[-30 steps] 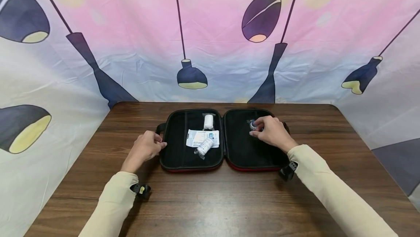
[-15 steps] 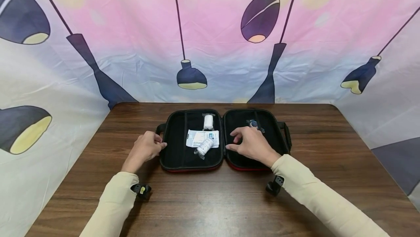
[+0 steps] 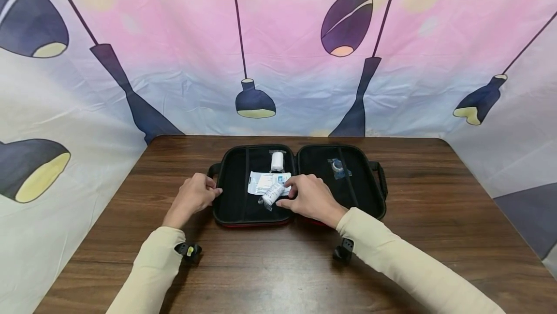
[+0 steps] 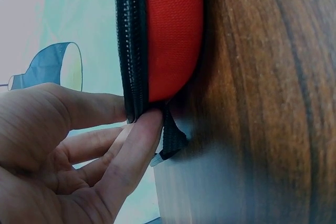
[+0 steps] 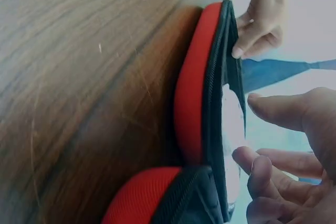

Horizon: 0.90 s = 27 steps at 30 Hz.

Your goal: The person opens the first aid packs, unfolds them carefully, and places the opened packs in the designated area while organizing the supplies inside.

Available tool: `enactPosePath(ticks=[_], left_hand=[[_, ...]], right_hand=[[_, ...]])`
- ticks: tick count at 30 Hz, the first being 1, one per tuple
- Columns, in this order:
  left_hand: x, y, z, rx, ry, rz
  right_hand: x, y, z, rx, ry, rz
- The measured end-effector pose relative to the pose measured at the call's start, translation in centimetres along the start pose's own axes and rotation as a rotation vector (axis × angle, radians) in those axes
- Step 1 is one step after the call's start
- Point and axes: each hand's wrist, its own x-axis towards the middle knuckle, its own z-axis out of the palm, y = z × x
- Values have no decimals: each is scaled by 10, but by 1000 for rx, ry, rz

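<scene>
A black-lined, red-shelled zip case [image 3: 230, 183] lies unfolded on the table. My left hand [image 3: 193, 198] pinches its left rim; the left wrist view shows thumb and finger either side of the zipped edge [image 4: 135, 72]. Over the left half, my right hand [image 3: 311, 195] is beside a plastic-wrapped white bandage roll [image 3: 273, 193]. In the right wrist view its thumb and fingers [image 5: 299, 150] are spread apart, fingertips close to the white contents; contact cannot be told. Under the roll lie flat white packets [image 3: 257, 186]. Another wrapped white roll [image 3: 277, 161] sits behind them.
In the right half, a small clear packet with a blue-and-white ring-shaped item [image 3: 337, 166] lies by an elastic strap. Carry handles [image 3: 379, 178] stick out at both sides. Behind the wooden table [image 3: 261, 270] hangs a patterned cloth [image 3: 296, 96].
My right hand has let go of the ring-shaped packet in the right half and moved left to the bandage roll. My left hand has stayed at the case's rim.
</scene>
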Motion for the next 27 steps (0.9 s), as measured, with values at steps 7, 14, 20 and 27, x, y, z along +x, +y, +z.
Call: enactPosePath(ticks=[7, 14, 20, 27], left_hand=[[0, 1, -1, 16, 0, -1], [1, 0, -2, 20, -4, -6], [3, -2, -1, 27, 0, -8], [2, -1, -1, 24, 0, -14]], right_hand=[[6, -5, 10, -57, 18, 45], [12, -6, 17, -101, 34, 53], [16, -4, 24, -112, 40, 41], [20, -4, 26, -119, 13, 62]])
